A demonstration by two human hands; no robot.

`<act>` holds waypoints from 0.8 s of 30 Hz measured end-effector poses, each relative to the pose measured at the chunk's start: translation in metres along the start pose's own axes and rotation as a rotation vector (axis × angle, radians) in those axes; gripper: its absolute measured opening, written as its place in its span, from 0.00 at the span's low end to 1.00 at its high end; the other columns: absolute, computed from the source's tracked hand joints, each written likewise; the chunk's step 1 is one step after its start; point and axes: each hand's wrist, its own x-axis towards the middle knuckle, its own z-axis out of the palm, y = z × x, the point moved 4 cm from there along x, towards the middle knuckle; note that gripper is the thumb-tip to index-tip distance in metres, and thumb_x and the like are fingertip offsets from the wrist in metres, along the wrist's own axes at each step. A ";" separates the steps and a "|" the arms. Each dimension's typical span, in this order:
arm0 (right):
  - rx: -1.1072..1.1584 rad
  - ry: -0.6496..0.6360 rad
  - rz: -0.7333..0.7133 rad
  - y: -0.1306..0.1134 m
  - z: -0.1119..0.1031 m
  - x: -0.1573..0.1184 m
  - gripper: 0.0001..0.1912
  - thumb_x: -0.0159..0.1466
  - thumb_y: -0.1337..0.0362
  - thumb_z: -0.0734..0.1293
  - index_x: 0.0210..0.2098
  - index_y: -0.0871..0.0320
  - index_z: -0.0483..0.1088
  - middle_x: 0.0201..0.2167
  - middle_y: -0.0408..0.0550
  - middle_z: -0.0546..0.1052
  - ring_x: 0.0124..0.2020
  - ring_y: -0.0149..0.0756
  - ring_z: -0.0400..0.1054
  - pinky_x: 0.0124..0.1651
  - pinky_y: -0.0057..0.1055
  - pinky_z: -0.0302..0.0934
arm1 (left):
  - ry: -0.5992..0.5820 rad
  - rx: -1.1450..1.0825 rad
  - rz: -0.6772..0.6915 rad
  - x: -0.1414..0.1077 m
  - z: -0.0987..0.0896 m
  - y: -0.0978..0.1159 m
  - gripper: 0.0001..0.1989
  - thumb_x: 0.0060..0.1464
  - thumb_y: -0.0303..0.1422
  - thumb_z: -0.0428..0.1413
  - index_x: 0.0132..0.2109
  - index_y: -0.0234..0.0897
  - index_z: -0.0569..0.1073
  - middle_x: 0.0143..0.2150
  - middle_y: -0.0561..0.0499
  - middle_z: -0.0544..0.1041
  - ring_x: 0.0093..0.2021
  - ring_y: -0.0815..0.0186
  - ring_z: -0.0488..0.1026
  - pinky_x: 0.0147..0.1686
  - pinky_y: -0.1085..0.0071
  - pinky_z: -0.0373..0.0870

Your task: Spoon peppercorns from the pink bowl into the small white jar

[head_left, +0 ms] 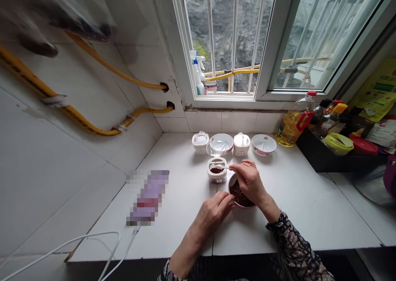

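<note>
My right hand (250, 181) is closed around the handle of a small white spoon (220, 167), whose bowl end is over the mouth of an open seasoning jar (213, 178). Dark red flakes lie inside that jar, and its clear lid stands raised at the back. Just to the right, a bowl (246, 207) holds more dark red flakes and is partly covered by my right hand. My left hand (216, 208) grips the near left rim of this bowl, fingers together. What the spoon carries is too small to tell.
Behind stand two more seasoning jars (200, 144) (241, 146) and two white bowls (227, 143) (264, 146). An oil bottle (289, 126) and a black bin (318, 153) of condiments occupy the right. A blurred purple object (151, 196) with a white cable (126, 248) lies left.
</note>
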 end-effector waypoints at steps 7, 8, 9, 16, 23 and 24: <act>-0.065 0.128 0.127 0.019 -0.033 -0.008 0.10 0.62 0.69 0.60 0.31 0.53 0.73 0.24 0.46 0.78 0.35 0.43 0.72 0.46 0.40 0.63 | -0.015 -0.012 -0.014 0.000 -0.001 0.001 0.10 0.70 0.33 0.45 0.49 0.35 0.68 0.38 0.46 0.76 0.36 0.65 0.76 0.32 0.73 0.74; -0.085 0.103 0.117 0.021 -0.034 -0.010 0.10 0.61 0.69 0.60 0.30 0.53 0.72 0.25 0.46 0.78 0.34 0.42 0.72 0.46 0.39 0.62 | -0.016 -0.009 -0.014 0.000 -0.001 0.000 0.10 0.70 0.33 0.45 0.49 0.35 0.68 0.38 0.46 0.76 0.36 0.66 0.76 0.32 0.73 0.74; -0.110 0.070 0.106 0.022 -0.033 -0.011 0.10 0.61 0.70 0.60 0.29 0.54 0.72 0.25 0.46 0.79 0.33 0.41 0.71 0.47 0.39 0.61 | -0.014 -0.006 -0.012 -0.001 -0.001 0.000 0.10 0.70 0.33 0.45 0.49 0.35 0.68 0.39 0.46 0.76 0.36 0.65 0.76 0.32 0.73 0.75; -0.169 -0.173 0.074 0.027 -0.010 -0.017 0.12 0.60 0.74 0.59 0.31 0.55 0.71 0.27 0.44 0.80 0.27 0.34 0.69 0.55 0.42 0.55 | -0.014 -0.014 -0.008 -0.002 -0.001 0.000 0.09 0.69 0.32 0.46 0.50 0.34 0.68 0.40 0.45 0.76 0.37 0.65 0.76 0.32 0.73 0.74; -0.102 -0.087 0.218 0.033 -0.017 -0.016 0.13 0.61 0.71 0.58 0.29 0.54 0.72 0.28 0.44 0.80 0.33 0.37 0.71 0.54 0.40 0.56 | -0.022 0.001 -0.010 -0.003 -0.001 0.000 0.09 0.69 0.33 0.46 0.50 0.35 0.68 0.40 0.45 0.76 0.36 0.65 0.76 0.33 0.72 0.74; -0.099 -0.069 0.230 0.034 -0.019 -0.016 0.13 0.61 0.71 0.58 0.29 0.54 0.73 0.28 0.44 0.80 0.34 0.37 0.71 0.54 0.40 0.56 | -0.020 0.000 -0.010 -0.002 -0.002 0.000 0.09 0.69 0.33 0.46 0.50 0.35 0.68 0.40 0.45 0.76 0.36 0.65 0.76 0.33 0.72 0.74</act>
